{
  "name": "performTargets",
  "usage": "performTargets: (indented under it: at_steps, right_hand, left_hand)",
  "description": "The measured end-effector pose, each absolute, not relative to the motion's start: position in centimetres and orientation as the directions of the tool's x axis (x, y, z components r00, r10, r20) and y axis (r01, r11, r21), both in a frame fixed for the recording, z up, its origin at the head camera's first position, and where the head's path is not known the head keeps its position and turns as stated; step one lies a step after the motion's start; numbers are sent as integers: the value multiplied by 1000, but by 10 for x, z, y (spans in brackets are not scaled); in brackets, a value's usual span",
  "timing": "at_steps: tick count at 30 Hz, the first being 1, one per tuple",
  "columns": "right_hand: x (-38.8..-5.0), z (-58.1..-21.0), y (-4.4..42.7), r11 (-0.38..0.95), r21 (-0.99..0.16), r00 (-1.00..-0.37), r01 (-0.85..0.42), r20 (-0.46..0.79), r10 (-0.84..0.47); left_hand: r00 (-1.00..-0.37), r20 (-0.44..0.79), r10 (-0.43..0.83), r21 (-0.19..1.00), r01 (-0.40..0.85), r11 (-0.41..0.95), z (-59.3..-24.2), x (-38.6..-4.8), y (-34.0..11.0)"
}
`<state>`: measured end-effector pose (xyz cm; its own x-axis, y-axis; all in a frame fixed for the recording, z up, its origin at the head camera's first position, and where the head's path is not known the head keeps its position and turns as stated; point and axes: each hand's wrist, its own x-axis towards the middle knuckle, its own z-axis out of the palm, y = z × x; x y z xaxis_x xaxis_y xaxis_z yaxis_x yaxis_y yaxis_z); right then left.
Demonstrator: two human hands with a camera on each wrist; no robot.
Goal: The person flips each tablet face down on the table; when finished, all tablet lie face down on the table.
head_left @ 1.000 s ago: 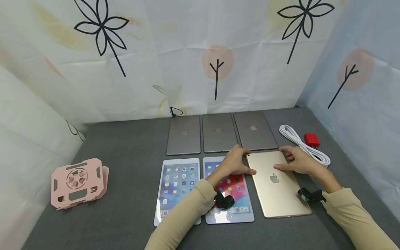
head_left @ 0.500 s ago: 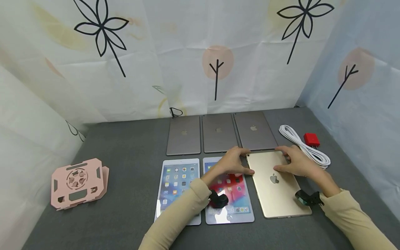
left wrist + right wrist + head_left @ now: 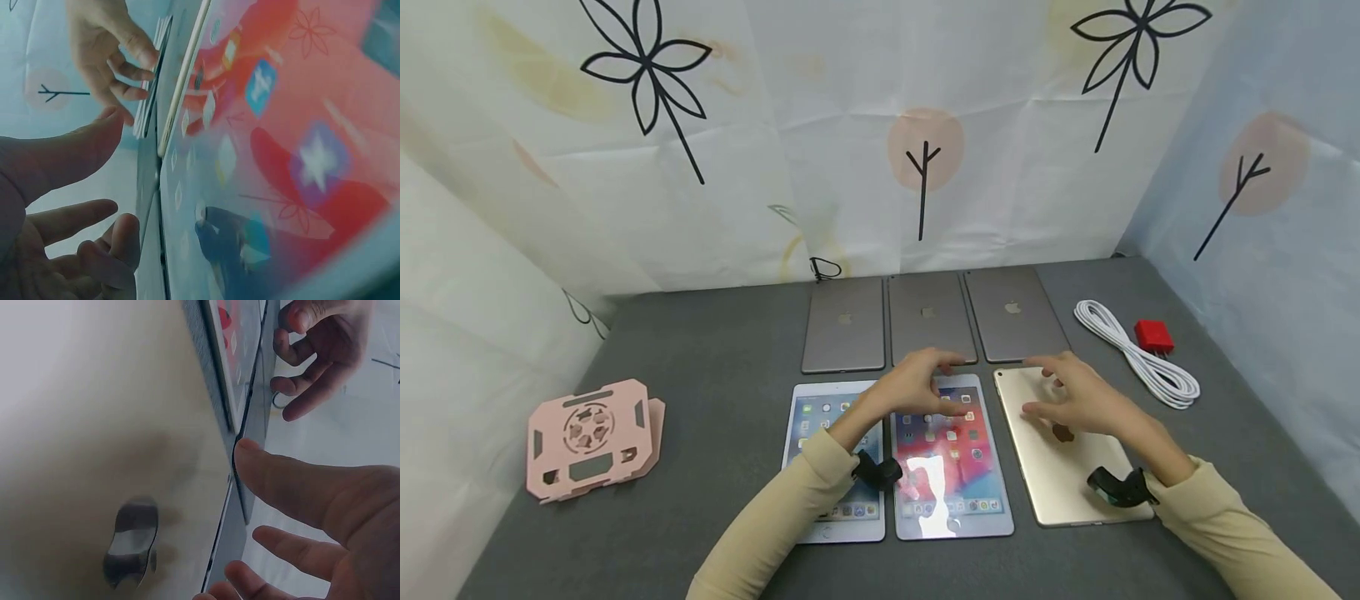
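Note:
My left hand (image 3: 917,385) hovers over the upper part of the middle tablet (image 3: 951,467), whose screen is lit red and blue; its thumb and fingers are parted around nothing. Above the gold tablet (image 3: 1037,450), lying face down at the right, hangs my right hand (image 3: 1078,396), fingers spread and holding nothing. In the left wrist view the left hand (image 3: 75,212) shows beside the lit screen. The right wrist view has the right hand (image 3: 312,519) over the gold back (image 3: 94,425). Another lit tablet (image 3: 850,508) lies partly under the left forearm.
Three grey tablets (image 3: 844,333) lie face down in a row behind. At the back right are a coiled white cable (image 3: 1138,354) and a red plug (image 3: 1153,336). A pink perforated stand (image 3: 591,437) sits on the grey table (image 3: 715,417) at the left.
Both hands have come off the gold tablet. The left moved left over the middle tablet; the right moved slightly left and rose. The gold tablet stayed in place.

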<state>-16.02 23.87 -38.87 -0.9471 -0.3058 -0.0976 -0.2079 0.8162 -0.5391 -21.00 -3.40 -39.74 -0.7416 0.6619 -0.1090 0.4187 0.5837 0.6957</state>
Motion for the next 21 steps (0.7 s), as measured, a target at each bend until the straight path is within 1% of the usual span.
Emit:
performTargets:
  at_steps: [9, 16, 21]
  right_hand:
    - [-160, -389, 216, 773, -561, -916, -295, -63, -396]
    - [-164, -394, 197, 773, -540, -900, -332, -63, -431]
    - [-168, -396, 184, 782, -503, -881, -369, -80, -467]
  left_hand:
    - [-752, -138, 645, 633, 434, 641, -395, -211, -78]
    - [-779, -163, 605, 562, 431, 706, -396, -208, -98]
    - [-792, -168, 587, 567, 410, 714, -404, -206, -105]
